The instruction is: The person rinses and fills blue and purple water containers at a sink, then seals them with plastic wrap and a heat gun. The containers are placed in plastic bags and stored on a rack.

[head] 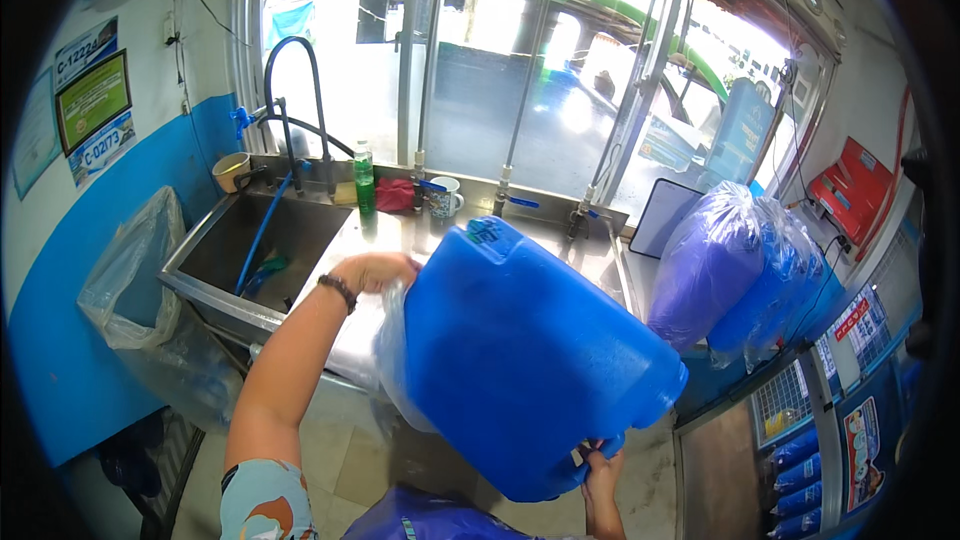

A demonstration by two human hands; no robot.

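Observation:
A large blue plastic jug [525, 367] is tilted before me, its open neck towards the lower right. My right hand [602, 465] grips the jug's handle near the neck. My left hand [379, 272] is at the jug's upper left side, where a clear plastic bag [394, 360] hangs against it; its fingertips are hidden behind the jug's edge, and whether they hold the bag or the jug is unclear. Behind the jug lies the stainless steel counter [367, 244].
Left stands a sink basin [262, 247] with a black curved faucet [292, 45]. A green bottle [364, 176], a red cloth [395, 195] and a white mug [445, 199] line the back. Bagged purple bundles [705, 270] stand right; a plastic-lined bin [142, 270] is left.

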